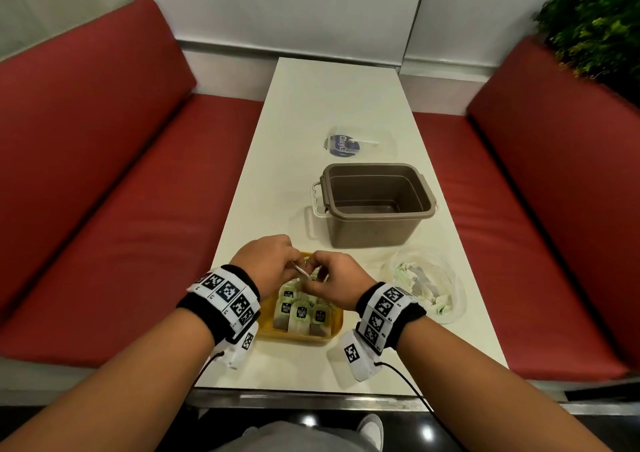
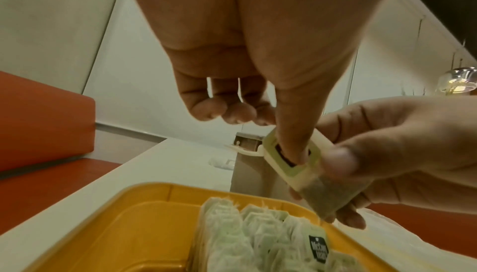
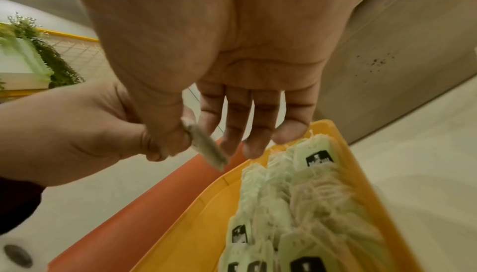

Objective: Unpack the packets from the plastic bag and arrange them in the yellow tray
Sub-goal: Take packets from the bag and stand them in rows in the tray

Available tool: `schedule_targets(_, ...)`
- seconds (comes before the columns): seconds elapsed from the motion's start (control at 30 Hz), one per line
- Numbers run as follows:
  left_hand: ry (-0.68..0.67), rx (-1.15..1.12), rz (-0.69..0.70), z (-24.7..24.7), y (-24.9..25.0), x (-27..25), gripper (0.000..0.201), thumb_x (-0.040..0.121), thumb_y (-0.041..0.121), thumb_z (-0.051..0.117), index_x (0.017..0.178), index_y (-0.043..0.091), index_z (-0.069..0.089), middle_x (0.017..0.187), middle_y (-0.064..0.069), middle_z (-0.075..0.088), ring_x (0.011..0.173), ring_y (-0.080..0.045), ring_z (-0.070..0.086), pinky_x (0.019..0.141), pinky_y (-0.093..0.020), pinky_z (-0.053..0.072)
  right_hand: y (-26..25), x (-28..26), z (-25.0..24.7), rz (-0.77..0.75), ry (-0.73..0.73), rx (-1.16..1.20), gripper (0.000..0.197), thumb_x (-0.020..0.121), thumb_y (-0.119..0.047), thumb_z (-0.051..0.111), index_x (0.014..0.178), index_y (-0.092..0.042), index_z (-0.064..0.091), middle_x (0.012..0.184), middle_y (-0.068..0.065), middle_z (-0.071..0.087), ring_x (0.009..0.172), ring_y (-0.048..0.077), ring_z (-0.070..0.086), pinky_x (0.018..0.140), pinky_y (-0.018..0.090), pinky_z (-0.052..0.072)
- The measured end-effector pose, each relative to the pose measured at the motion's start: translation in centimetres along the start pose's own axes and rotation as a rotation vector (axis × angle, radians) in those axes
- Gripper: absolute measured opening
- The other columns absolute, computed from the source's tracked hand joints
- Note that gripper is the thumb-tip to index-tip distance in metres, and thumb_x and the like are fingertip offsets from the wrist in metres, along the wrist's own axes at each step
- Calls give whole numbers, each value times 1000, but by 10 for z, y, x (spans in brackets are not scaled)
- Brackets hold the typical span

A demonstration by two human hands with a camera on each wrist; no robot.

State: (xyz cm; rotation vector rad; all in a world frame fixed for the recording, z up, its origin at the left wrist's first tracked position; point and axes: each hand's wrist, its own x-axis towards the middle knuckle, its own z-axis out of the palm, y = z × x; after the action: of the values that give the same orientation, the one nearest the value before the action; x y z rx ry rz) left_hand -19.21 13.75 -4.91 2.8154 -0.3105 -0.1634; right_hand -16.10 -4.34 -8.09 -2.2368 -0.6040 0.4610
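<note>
Both hands meet above the far end of the yellow tray (image 1: 301, 338), sharing one tea-bag packet (image 1: 301, 271). In the left wrist view the thumb of my left hand (image 2: 271, 133) presses on the green tag of the packet (image 2: 309, 176), while my right hand (image 2: 387, 154) pinches it from the right. My right hand (image 3: 201, 133) shows the same packet (image 3: 209, 152) edge-on between its thumb and my left hand (image 3: 77, 133). Several packets (image 1: 300, 313) stand in rows in the tray (image 2: 154, 215). The clear plastic bag (image 1: 422, 285), with more packets inside, lies right of the tray.
A brown bin (image 1: 377, 202) with white handles stands behind the tray. Farther back lies a clear wrapper with a blue label (image 1: 346, 145). Red bench seats (image 1: 121, 209) flank the narrow white table (image 1: 329, 98), whose front edge is close to my body.
</note>
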Motion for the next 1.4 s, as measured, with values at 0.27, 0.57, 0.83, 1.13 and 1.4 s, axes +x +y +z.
schedule_targets(0.27,-28,-169,-70,-2,1,-2,15,89,36,65,101,27,67,91,4,68,82,-15,62,79,-33,51,-6,4,2,-14,21,-114,20,88,-30,70,71,-30,60,68,-15,56,63,4,51,58,18,39)
schedule_targets(0.57,-364,42,-195,24,-17,-12,22,83,16,70,104,22,66,91,7,57,99,-18,61,73,-22,40,0,8,23,76,-241,-543,32,84,-36,71,114,-24,70,106,2,70,101,23,60,83,30,50)
schedule_targets(0.83,-300,-87,-340,62,-19,-13,46,75,21,78,109,21,48,100,-1,62,91,-21,62,80,-35,54,-4,14,32,110,-268,-637,23,84,-33,72,100,-16,72,96,7,70,94,27,62,76,31,50)
schedule_targets(1.13,-332,-58,-375,68,-15,-14,78,62,31,88,116,16,35,101,-4,61,89,-24,64,79,-39,55,-8,14,24,56,-287,-674,18,90,-14,63,103,-8,72,100,12,69,95,31,63,74,31,47)
schedule_targets(1.4,-218,-117,-372,74,-18,-12,57,78,18,75,120,12,37,86,-1,56,77,-22,58,68,-33,49,0,11,21,80,-258,-621,15,85,-27,69,96,-17,72,94,6,69,88,25,59,69,28,41)
